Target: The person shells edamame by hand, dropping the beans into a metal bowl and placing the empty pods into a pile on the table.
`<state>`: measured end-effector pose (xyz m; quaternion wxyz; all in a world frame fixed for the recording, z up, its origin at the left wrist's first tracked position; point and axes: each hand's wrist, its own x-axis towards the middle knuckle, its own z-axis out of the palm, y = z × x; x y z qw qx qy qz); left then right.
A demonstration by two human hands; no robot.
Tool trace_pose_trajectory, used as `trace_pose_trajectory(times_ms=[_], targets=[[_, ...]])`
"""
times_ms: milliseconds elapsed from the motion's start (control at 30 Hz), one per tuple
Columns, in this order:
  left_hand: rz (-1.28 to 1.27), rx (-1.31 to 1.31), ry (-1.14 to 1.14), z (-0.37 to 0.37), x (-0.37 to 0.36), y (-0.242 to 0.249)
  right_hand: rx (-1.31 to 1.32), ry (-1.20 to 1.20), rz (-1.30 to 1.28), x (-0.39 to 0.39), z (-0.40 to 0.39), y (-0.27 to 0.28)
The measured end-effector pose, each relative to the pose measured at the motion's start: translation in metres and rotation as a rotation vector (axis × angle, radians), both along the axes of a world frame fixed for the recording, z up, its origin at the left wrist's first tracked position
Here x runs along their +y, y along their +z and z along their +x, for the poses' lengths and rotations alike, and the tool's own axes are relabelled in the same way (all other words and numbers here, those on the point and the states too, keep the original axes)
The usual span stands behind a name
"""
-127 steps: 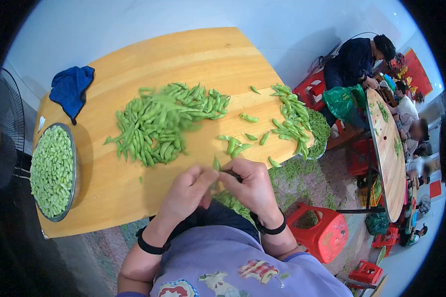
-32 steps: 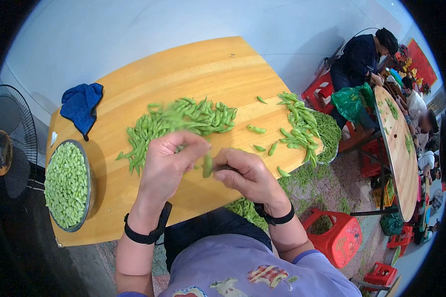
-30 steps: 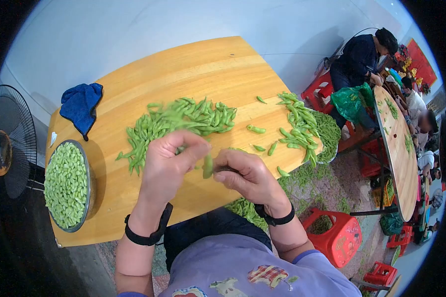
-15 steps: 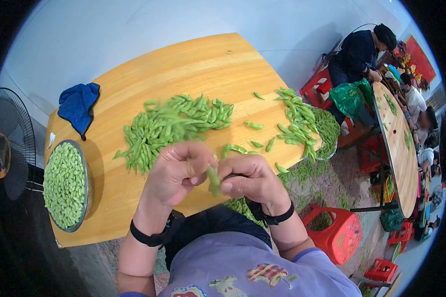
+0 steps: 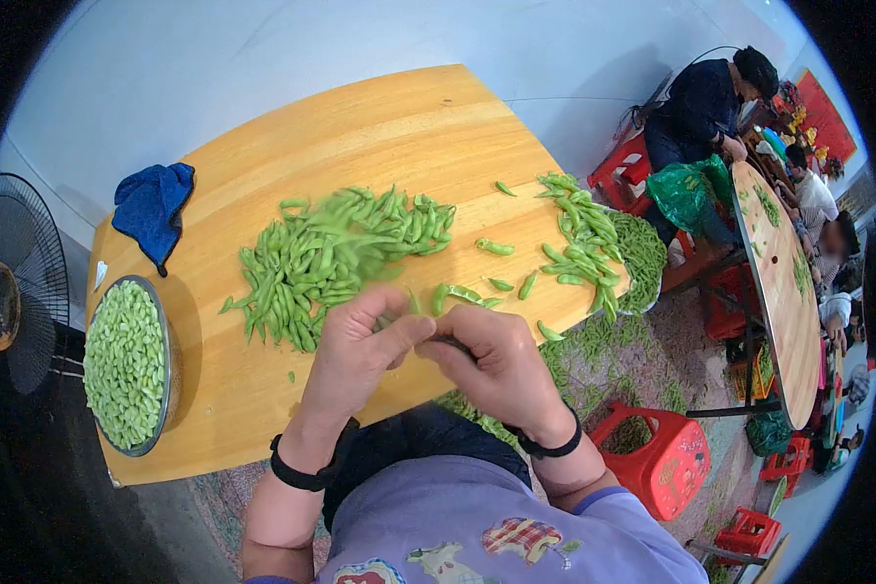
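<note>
Close in front of my body, both hands meet over the near edge of the table. My left hand is closed, and the tip of a green edamame pod sticks out from its fingers. Almost touching it, my right hand is closed too, thumb against curled fingers; a dark bit shows there, and what it grips is hidden. Just beyond my hands lies a heap of edamame pods. A few loose pods are scattered to its right. At the left stands a metal bowl full of shelled green beans.
The wooden table also bears a blue cloth. Beside it are a black fan and, at the right, a container of green pods or scraps. A red stool stands on the littered floor. Other people work at another table.
The pod that was held between both hands now shows only at its tip, above my left fingers. My right fingers have curled in further and cover more.
</note>
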<state>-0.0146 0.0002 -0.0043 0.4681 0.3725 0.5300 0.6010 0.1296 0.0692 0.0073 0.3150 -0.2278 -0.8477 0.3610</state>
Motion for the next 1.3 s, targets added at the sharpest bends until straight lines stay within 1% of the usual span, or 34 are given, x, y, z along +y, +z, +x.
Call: trace_pose_trajectory(times_ms=[67,100,167,200,267,300,367,400,467,500,567,600,667,700,767,800,833,900,933,967,1067,1100,1167,1267,1300], targets=[[-0.023,-0.022,-0.007,0.002,-0.002,0.002,0.142,0.076,-0.352,0.004,0.003,-0.006],[-0.025,-0.024,-0.006,0.002,-0.002,0.001,0.14,0.077,-0.353,0.005,0.003,-0.007],[-0.026,0.044,-0.037,0.001,-0.002,0.001,0.096,0.064,-0.6,0.007,0.004,-0.007],[-0.024,0.042,-0.035,0.001,-0.002,0.0,0.094,0.064,-0.598,0.009,0.006,-0.009],[-0.007,-0.017,-0.021,0.003,-0.001,-0.005,0.211,0.084,-1.137,0.015,0.01,-0.014],[-0.005,-0.02,-0.016,0.004,0.0,-0.005,0.205,0.088,-1.135,0.015,0.009,-0.015],[-0.043,-0.351,-0.009,0.008,-0.003,-0.006,0.391,0.167,-1.394,0.011,0.012,-0.017],[-0.039,-0.351,-0.008,0.007,-0.002,-0.011,0.389,0.169,-1.39,0.007,0.008,-0.019],[-0.023,-0.57,0.007,0.008,0.001,-0.025,0.174,-0.103,-0.558,-0.005,-0.001,-0.025],[-0.019,-0.576,0.01,0.013,0.001,-0.024,0.167,-0.1,-0.555,-0.006,-0.002,-0.025],[-0.022,-0.257,0.228,0.025,0.003,-0.017,0.119,-0.127,-0.304,-0.006,-0.003,-0.026],[-0.02,-0.258,0.234,0.023,0.002,-0.018,0.117,-0.121,-0.304,-0.008,-0.003,-0.022],[-0.018,-0.003,0.185,0.017,0.005,-0.018,-0.015,-0.102,-0.143,-0.004,0.001,-0.008],[-0.018,-0.005,0.185,0.017,0.004,-0.018,-0.017,-0.102,-0.142,-0.002,0.003,-0.008],[0.065,0.144,0.195,0.018,0.002,-0.018,0.021,-0.191,-0.336,0.005,0.008,-0.008],[0.064,0.142,0.19,0.017,0.001,-0.018,0.045,-0.146,-0.532,0.009,0.011,-0.001],[0.065,0.163,0.143,0.014,0.0,-0.018,0.043,-0.151,-0.534,0.013,0.009,-0.001],[0.071,0.185,0.092,0.014,0.0,-0.016,-0.022,-0.016,-0.607,0.02,0.005,0.0],[0.106,0.34,0.124,0.017,0.0,-0.014,-0.045,0.011,-0.682,0.02,0.005,0.002],[0.139,0.494,0.157,0.018,-0.001,-0.013,-0.045,0.009,-0.68,0.021,0.005,0.003],[0.164,0.531,0.171,0.019,-0.001,-0.014,-0.093,0.017,-0.621,0.023,0.005,0.003],[0.164,0.531,0.172,0.018,-0.002,-0.013,-0.07,0.03,-0.659,0.024,0.006,0.004],[0.17,0.443,0.091,0.015,-0.004,-0.011,-0.045,0.041,-0.697,0.025,0.006,0.005],[0.207,0.44,0.032,0.01,-0.004,-0.015,-0.052,0.086,-0.776,0.031,0.009,-0.001],[0.206,0.437,0.031,0.011,-0.005,-0.015,0.054,0.134,-0.963,0.033,0.009,-0.008]])
